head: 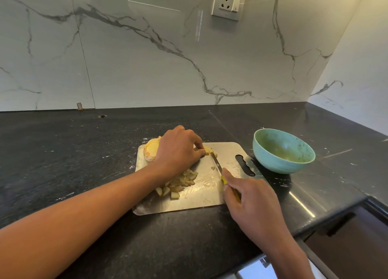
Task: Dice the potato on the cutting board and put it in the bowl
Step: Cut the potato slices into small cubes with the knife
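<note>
Right hand (249,196) curled round a yellow knife handle (231,187), forefinger laid along its top; thin steel blade (216,162) running up and away from the grip, tip against the potato strips (209,150). Left hand (178,150), just beyond the blade tip, fingers bent down and pinching those pale yellow strips flat to the board. Behind that hand's wrist, an uncut potato piece (151,149) — rounded, glossy yellow on its cut face, a rim of pinkish-tan skin at the edge. Nearer than the left hand and left of the knife grip, a heap of diced potato (178,184): small uneven cubes and wedges, cream to dull yellow, some with skin on, partly under the forearm. All of it on a cutting board (201,196) of brushed metal — rectangular, rounded corners, smeared with wet streaks, a wavy slot handle cut through its right end. Right of the knife hand and a little farther off, a round teal bowl (283,150), matte and speckled, inside greenish and stained, no potato seen in it, standing just beside the board's slotted end. Underneath, a black stone countertop (73,152), flecked white. Behind, glossy white marble-look wall with grey veins, and a grey wall socket (227,2) high up; no legible writing anywhere.
</note>
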Motion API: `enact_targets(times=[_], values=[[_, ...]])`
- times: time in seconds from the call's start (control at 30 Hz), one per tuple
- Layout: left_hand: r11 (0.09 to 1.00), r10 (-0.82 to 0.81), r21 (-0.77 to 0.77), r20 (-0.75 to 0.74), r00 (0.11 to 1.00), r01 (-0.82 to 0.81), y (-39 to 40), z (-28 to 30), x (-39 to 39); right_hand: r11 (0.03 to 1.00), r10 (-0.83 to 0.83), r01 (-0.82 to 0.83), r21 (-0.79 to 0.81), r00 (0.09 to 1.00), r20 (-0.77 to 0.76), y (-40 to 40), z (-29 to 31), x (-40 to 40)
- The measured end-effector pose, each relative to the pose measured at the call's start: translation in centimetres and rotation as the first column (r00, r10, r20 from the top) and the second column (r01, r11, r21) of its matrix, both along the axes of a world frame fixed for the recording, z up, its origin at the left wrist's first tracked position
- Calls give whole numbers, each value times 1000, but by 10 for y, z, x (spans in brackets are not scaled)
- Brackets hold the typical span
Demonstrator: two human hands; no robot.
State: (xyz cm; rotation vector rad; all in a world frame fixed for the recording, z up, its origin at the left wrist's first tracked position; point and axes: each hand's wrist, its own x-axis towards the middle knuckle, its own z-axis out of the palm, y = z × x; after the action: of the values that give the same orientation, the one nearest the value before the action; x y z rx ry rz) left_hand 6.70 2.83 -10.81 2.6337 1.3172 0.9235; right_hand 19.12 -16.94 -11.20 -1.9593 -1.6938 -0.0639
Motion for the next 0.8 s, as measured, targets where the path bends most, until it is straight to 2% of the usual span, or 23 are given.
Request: enact_targets(times=[0.13, 0.23, 0.43, 0.8], values=[[1000, -10, -12, 16, 1000, 11, 0, 1, -2, 997, -19, 25, 71, 997, -78, 3, 2, -1], [1000, -13, -15, 31, 999, 13, 1, 1, -4, 995, -41, 48, 87, 996, -77, 13, 5, -4], [1000, -4, 5, 20, 1000, 4, -1, 2, -4, 999, -36, 36, 5, 999, 14, 42, 10, -12], [1000, 1, -27, 20, 1000, -1, -2, 3, -2, 994, -15, 20, -104, 999, 51, 45, 16, -10]])
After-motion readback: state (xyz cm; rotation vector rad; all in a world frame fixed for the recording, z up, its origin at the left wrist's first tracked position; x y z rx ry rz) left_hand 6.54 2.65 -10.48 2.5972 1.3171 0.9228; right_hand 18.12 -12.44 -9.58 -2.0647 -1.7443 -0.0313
